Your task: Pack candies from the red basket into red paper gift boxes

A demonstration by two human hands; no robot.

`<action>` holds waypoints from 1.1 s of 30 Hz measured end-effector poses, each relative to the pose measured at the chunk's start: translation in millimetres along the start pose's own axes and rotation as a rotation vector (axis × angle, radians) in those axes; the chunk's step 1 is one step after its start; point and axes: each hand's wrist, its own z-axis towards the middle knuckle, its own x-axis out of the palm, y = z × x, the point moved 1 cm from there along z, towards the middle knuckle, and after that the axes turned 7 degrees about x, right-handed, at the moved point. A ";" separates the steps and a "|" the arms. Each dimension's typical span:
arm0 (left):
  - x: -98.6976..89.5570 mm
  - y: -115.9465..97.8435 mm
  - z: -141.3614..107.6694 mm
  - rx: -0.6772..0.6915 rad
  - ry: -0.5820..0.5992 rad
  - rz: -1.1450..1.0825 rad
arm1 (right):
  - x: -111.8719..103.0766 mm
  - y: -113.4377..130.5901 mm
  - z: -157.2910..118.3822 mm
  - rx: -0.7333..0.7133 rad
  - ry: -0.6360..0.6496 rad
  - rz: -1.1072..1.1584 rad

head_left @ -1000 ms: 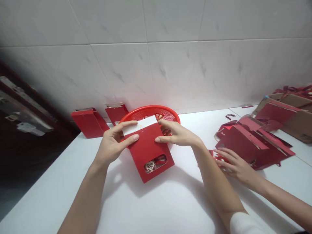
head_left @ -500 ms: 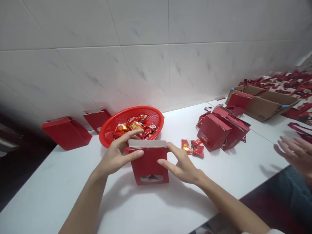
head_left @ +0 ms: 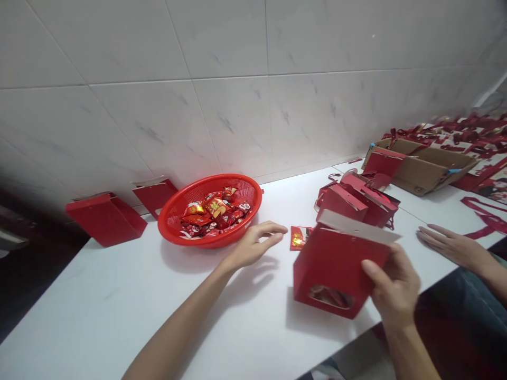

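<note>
My right hand (head_left: 396,287) grips a red paper gift box (head_left: 340,264) by its right side and holds it tilted above the table's front edge. The box has a pale top flap and a small oval window low on its front, with something dark red inside. My left hand (head_left: 259,244) is empty, thumb and fingers apart, between the red plastic basket (head_left: 170,237) and the box. Wrapped snacks (head_left: 216,208) in red and gold lie in the basket. A red and gold snack packet (head_left: 298,238) lies just past my left fingertips, partly hidden by the box.
Two red boxes (head_left: 105,219) stand at the left by the tiled wall. More red boxes (head_left: 368,200) cluster at the right, before a cardboard box (head_left: 423,169) and many ribboned packages (head_left: 471,137). Another person's hand (head_left: 455,245) rests at the table's right edge.
The gift box has moved right and been raised in my right hand. My left hand has let go of it and shifted right. The other person's hand has come down to the table.
</note>
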 end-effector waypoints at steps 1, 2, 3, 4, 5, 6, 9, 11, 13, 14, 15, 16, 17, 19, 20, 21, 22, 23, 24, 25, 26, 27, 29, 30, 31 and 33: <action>11.2 6.9 9.1 0.051 0.035 0.061 | -9.6 2.1 3.9 -0.012 -0.133 0.013; 22.9 14.3 18.0 0.093 0.077 0.119 | -18.0 4.8 7.5 -0.015 -0.243 0.016; 34.6 21.8 26.4 0.134 0.120 0.185 | -25.1 8.0 10.7 -0.020 -0.336 0.019; 45.8 29.0 34.1 0.156 0.152 0.264 | -30.6 11.5 13.5 -0.031 -0.405 0.023; 56.4 35.6 40.8 0.162 0.200 0.342 | -34.5 15.1 15.8 -0.038 -0.449 0.027; 65.8 41.1 46.4 0.160 0.250 0.416 | -37.1 18.5 17.6 -0.049 -0.478 0.031; 84.6 49.8 55.7 0.118 0.405 0.561 | -39.3 24.5 20.9 -0.060 -0.518 0.036; 88.5 50.2 56.2 0.105 0.479 0.593 | -38.9 23.5 22.1 -0.050 -0.542 0.040; 86.4 48.6 52.5 0.117 0.497 0.595 | -38.3 18.8 23.1 -0.023 -0.554 0.058; 83.5 47.6 49.3 0.128 0.488 0.589 | -37.9 15.6 23.6 -0.012 -0.556 0.066; 79.9 46.5 44.9 0.140 0.477 0.579 | -37.2 12.0 24.2 -0.004 -0.560 0.073; 75.5 45.3 39.6 0.148 0.466 0.567 | -36.0 8.4 24.7 0.000 -0.560 0.070; 70.5 44.1 33.2 0.149 0.453 0.555 | -34.3 4.7 25.3 -0.003 -0.561 0.056; 59.1 41.3 17.8 0.127 0.430 0.535 | -28.6 -2.6 26.2 -0.015 -0.553 0.002; 52.8 39.6 9.0 0.106 0.414 0.531 | -24.6 -6.2 26.6 -0.018 -0.539 -0.037; 46.3 37.8 -0.3 0.083 0.400 0.527 | -19.9 -9.8 26.9 -0.026 -0.521 -0.082; 39.6 35.9 -9.9 0.064 0.385 0.527 | -14.6 -13.5 27.0 -0.036 -0.498 -0.130; 32.8 33.9 -19.6 0.041 0.360 0.529 | -8.8 -17.2 27.1 -0.046 -0.469 -0.177; 26.1 32.1 -29.2 0.017 0.333 0.535 | -2.8 -20.8 27.3 -0.056 -0.431 -0.223; 19.6 30.4 -38.5 -0.012 0.304 0.545 | 3.4 -24.5 27.4 -0.067 -0.389 -0.268; 13.6 28.9 -47.5 -0.045 0.281 0.557 | 9.5 -28.0 27.6 -0.079 -0.344 -0.310; 8.3 27.6 -56.0 -0.079 0.263 0.569 | 15.3 -31.4 27.9 -0.093 -0.303 -0.353; -0.3 25.6 -71.3 -0.153 0.237 0.590 | 25.2 -37.9 28.5 -0.124 -0.240 -0.438; -3.4 24.8 -78.0 -0.186 0.224 0.597 | 29.2 -40.9 28.8 -0.140 -0.218 -0.477; -5.8 24.0 -84.1 -0.213 0.213 0.601 | 32.4 -43.8 29.0 -0.154 -0.197 -0.510; -8.3 22.7 -93.9 -0.235 0.188 0.602 | 36.7 -48.9 29.1 -0.172 -0.157 -0.553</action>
